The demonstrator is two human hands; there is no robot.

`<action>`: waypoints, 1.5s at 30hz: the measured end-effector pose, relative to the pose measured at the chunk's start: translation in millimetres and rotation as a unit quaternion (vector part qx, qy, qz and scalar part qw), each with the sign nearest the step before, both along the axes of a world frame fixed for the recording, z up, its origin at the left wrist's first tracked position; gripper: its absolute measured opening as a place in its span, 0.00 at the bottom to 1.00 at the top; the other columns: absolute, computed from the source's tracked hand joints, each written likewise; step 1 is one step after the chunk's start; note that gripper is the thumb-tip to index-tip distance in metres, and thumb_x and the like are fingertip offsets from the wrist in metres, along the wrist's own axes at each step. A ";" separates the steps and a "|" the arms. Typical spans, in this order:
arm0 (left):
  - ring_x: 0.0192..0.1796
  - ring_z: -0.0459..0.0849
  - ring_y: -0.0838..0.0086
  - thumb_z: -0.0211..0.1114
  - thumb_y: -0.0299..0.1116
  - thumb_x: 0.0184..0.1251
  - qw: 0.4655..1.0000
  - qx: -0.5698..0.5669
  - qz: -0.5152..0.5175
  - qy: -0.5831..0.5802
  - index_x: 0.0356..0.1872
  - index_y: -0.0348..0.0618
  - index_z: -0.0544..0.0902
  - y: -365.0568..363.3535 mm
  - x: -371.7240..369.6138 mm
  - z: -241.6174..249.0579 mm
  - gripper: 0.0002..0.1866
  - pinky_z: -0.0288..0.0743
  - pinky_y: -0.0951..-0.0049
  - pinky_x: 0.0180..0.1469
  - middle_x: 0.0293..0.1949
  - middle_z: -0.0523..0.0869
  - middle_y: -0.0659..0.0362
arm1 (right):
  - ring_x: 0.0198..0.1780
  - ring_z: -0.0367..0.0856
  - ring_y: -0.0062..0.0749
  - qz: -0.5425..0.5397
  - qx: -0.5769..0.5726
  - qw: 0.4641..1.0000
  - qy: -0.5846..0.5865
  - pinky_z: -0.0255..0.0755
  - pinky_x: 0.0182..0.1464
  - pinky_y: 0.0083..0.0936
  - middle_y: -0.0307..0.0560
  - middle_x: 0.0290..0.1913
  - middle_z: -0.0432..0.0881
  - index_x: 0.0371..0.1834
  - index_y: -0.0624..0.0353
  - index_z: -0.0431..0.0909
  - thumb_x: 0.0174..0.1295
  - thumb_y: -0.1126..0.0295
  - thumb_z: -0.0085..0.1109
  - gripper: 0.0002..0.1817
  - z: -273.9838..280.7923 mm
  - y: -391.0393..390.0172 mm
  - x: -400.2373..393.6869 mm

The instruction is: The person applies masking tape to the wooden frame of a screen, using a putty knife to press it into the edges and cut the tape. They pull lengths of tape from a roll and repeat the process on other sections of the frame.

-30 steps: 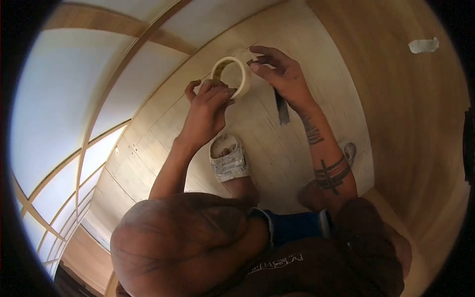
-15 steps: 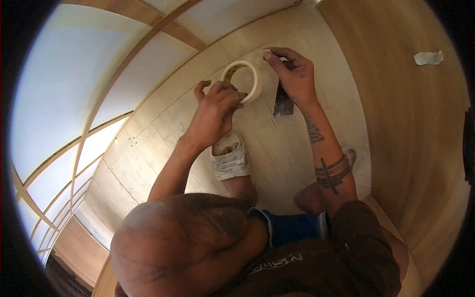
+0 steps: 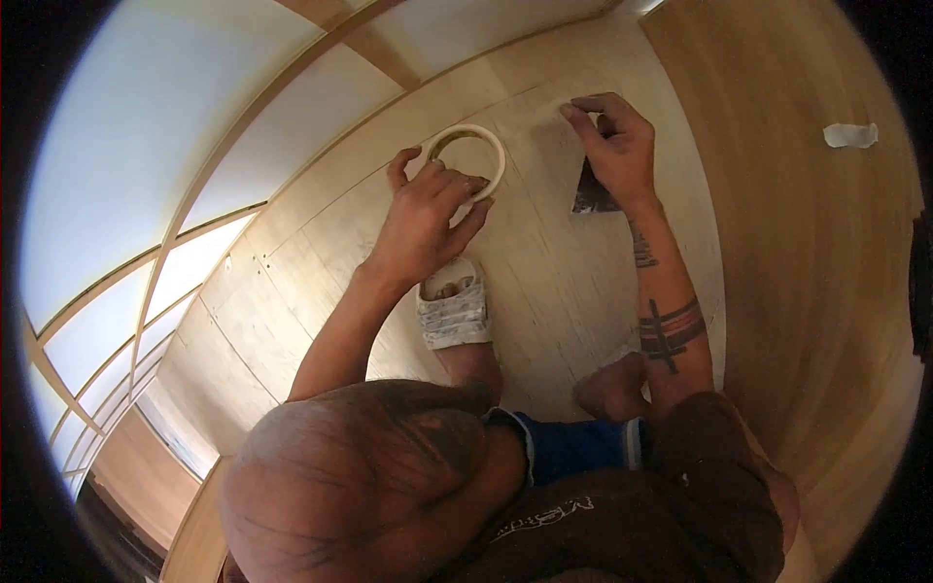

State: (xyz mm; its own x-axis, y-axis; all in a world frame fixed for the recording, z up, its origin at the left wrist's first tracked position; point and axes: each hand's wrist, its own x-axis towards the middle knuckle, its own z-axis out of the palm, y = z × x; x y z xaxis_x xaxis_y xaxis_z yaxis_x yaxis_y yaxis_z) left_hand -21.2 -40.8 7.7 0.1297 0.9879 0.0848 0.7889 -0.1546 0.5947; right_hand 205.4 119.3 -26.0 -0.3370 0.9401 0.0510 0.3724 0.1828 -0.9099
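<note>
In my left hand (image 3: 428, 214) is a roll of cream masking tape (image 3: 500, 160), its ring gripped at the near side with fingers through the hole. To the right, my right hand (image 3: 622, 146) is closed, thumb and forefinger pinched together at a distance from the roll. Below its palm juts a dark, flat, wedge-shaped blade (image 3: 595, 192), like a putty knife; its handle is hidden by the hand. Whether a tape end sits in the pinch is too faint to make out.
A plywood floor (image 3: 530, 282) lies beneath. Framed white panels (image 3: 243, 126) rise at left, a wooden panel (image 3: 807, 272) at right with a whitish tape piece (image 3: 850, 136) on it. A dusty sandal (image 3: 453, 316) is on one foot; the other foot (image 3: 612, 389) is partly hidden.
My right hand has moved right, away from the roll, and the dark blade has moved with it. The tape roll has turned slightly in my left hand, which stays nearly in place.
</note>
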 end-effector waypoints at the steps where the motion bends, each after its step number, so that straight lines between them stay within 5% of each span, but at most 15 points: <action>1: 0.49 0.87 0.66 0.77 0.33 0.65 1.000 0.010 0.011 0.001 0.46 0.47 0.89 -1.0 -0.3 -0.7 0.10 0.54 0.43 0.75 0.39 0.90 0.61 | 0.37 0.80 0.21 0.003 0.000 1.000 0.001 0.74 0.39 0.23 0.42 0.41 0.91 0.44 0.61 0.91 0.66 0.68 0.74 0.09 -3.6 1.6 -0.7; 4: 0.45 0.88 0.65 0.78 0.34 0.64 0.999 0.027 0.037 -0.020 0.43 0.45 0.89 -2.6 5.6 3.8 0.10 0.61 0.46 0.72 0.39 0.91 0.58 | 0.27 0.67 0.12 0.014 0.070 0.997 0.038 0.65 0.30 0.16 0.38 0.38 0.87 0.43 0.64 0.89 0.68 0.71 0.73 0.08 -11.5 4.6 -2.7; 6: 0.43 0.88 0.63 0.79 0.35 0.63 0.997 0.030 0.068 -0.007 0.41 0.43 0.89 -2.4 9.7 3.5 0.10 0.67 0.50 0.66 0.36 0.91 0.56 | 0.35 0.79 0.22 -0.011 0.051 0.999 0.015 0.74 0.37 0.25 0.43 0.41 0.90 0.43 0.61 0.90 0.67 0.71 0.73 0.07 -9.6 4.4 -3.8; 10: 0.36 0.88 0.57 0.81 0.39 0.60 0.980 0.043 0.194 -0.008 0.32 0.40 0.89 -1.3 13.5 11.6 0.13 0.80 0.59 0.45 0.29 0.89 0.53 | 0.34 0.79 0.22 -0.031 0.027 0.999 0.010 0.74 0.37 0.24 0.45 0.40 0.90 0.44 0.62 0.90 0.67 0.71 0.72 0.07 -3.3 8.0 -4.2; 13: 0.31 0.87 0.55 0.82 0.41 0.59 0.973 0.038 0.216 0.064 0.28 0.39 0.87 -6.9 12.3 12.8 0.15 0.80 0.61 0.36 0.26 0.88 0.52 | 0.34 0.80 0.22 -0.018 0.081 0.997 -0.005 0.75 0.37 0.22 0.45 0.41 0.91 0.45 0.63 0.90 0.67 0.71 0.73 0.08 -11.5 13.2 -0.5; 17: 0.28 0.86 0.56 0.83 0.42 0.57 0.958 -0.011 0.280 0.060 0.27 0.40 0.87 -8.3 9.1 10.4 0.17 0.79 0.60 0.34 0.26 0.88 0.51 | 0.34 0.82 0.22 -0.081 0.034 0.996 0.032 0.78 0.38 0.22 0.44 0.42 0.91 0.44 0.63 0.91 0.67 0.69 0.74 0.09 -17.8 20.3 3.1; 21: 0.29 0.86 0.56 0.83 0.38 0.53 0.999 0.020 0.048 -0.014 0.28 0.42 0.87 -8.6 -11.6 22.4 0.14 0.79 0.59 0.35 0.25 0.86 0.52 | 0.33 0.83 0.22 -0.144 -0.058 0.988 0.017 0.79 0.39 0.23 0.46 0.41 0.92 0.45 0.63 0.91 0.67 0.67 0.74 0.11 -11.2 32.3 6.8; 24: 0.29 0.85 0.55 0.82 0.32 0.48 0.991 0.051 -0.073 -0.100 0.30 0.43 0.87 -12.4 -25.4 18.4 0.11 0.77 0.62 0.33 0.26 0.86 0.53 | 0.33 0.83 0.22 -0.107 0.013 0.994 0.036 0.79 0.40 0.24 0.46 0.39 0.92 0.46 0.63 0.91 0.67 0.64 0.74 0.12 -25.2 39.7 13.1; 28: 0.29 0.88 0.56 0.81 0.33 0.53 0.998 0.002 -0.044 -0.034 0.31 0.40 0.88 -13.6 -33.1 46.8 0.11 0.82 0.62 0.35 0.31 0.90 0.49 | 0.33 0.83 0.22 -0.138 0.007 0.990 -0.011 0.79 0.39 0.25 0.46 0.39 0.92 0.46 0.62 0.92 0.67 0.63 0.74 0.14 -21.8 41.0 14.3; 30: 0.27 0.90 0.56 0.80 0.37 0.60 0.966 -0.044 0.221 0.129 0.33 0.37 0.88 -14.2 -25.6 42.9 0.13 0.83 0.64 0.32 0.38 0.92 0.44 | 0.34 0.85 0.25 -0.166 0.039 0.985 0.012 0.80 0.40 0.26 0.48 0.41 0.93 0.48 0.62 0.92 0.67 0.61 0.75 0.16 -31.6 53.5 17.2; 31: 0.25 0.90 0.56 0.78 0.41 0.65 0.958 0.013 0.265 0.113 0.33 0.36 0.88 -14.9 -29.1 32.1 0.16 0.80 0.66 0.27 0.46 0.91 0.40 | 0.34 0.85 0.25 -0.165 0.036 0.985 0.013 0.80 0.40 0.26 0.48 0.41 0.93 0.48 0.62 0.92 0.67 0.61 0.75 0.16 -35.7 57.2 16.8; 32: 0.25 0.90 0.56 0.78 0.41 0.65 0.957 0.012 0.265 0.115 0.33 0.36 0.88 -15.5 -29.0 29.6 0.16 0.80 0.66 0.27 0.46 0.91 0.40 | 0.36 0.87 0.27 -0.154 0.014 0.988 -0.002 0.80 0.42 0.27 0.49 0.43 0.93 0.48 0.61 0.92 0.66 0.60 0.74 0.16 -39.7 61.1 16.7; 34: 0.22 0.85 0.52 0.79 0.41 0.62 0.957 0.017 0.267 0.112 0.33 0.38 0.87 -14.5 -24.8 26.9 0.15 0.79 0.58 0.27 0.21 0.85 0.50 | 0.38 0.89 0.29 -0.145 -0.012 0.989 -0.020 0.81 0.44 0.29 0.50 0.44 0.93 0.49 0.60 0.92 0.66 0.58 0.74 0.17 -41.7 67.2 12.3; 40: 0.28 0.85 0.51 0.74 0.33 0.64 0.990 0.103 0.080 0.052 0.42 0.37 0.87 -2.1 -27.8 8.0 0.11 0.81 0.56 0.33 0.28 0.86 0.51 | 0.45 0.90 0.34 -0.096 0.075 0.992 -0.033 0.82 0.52 0.31 0.51 0.45 0.93 0.50 0.57 0.92 0.65 0.54 0.74 0.19 -56.1 106.6 7.4; 45: 0.31 0.87 0.49 0.72 0.35 0.68 0.976 0.092 0.170 0.104 0.46 0.37 0.86 22.2 -27.2 -10.5 0.12 0.82 0.53 0.36 0.31 0.88 0.48 | 0.46 0.92 0.39 -0.079 0.127 0.986 -0.079 0.82 0.53 0.33 0.52 0.45 0.93 0.49 0.54 0.93 0.63 0.52 0.75 0.20 -71.4 132.8 8.1</action>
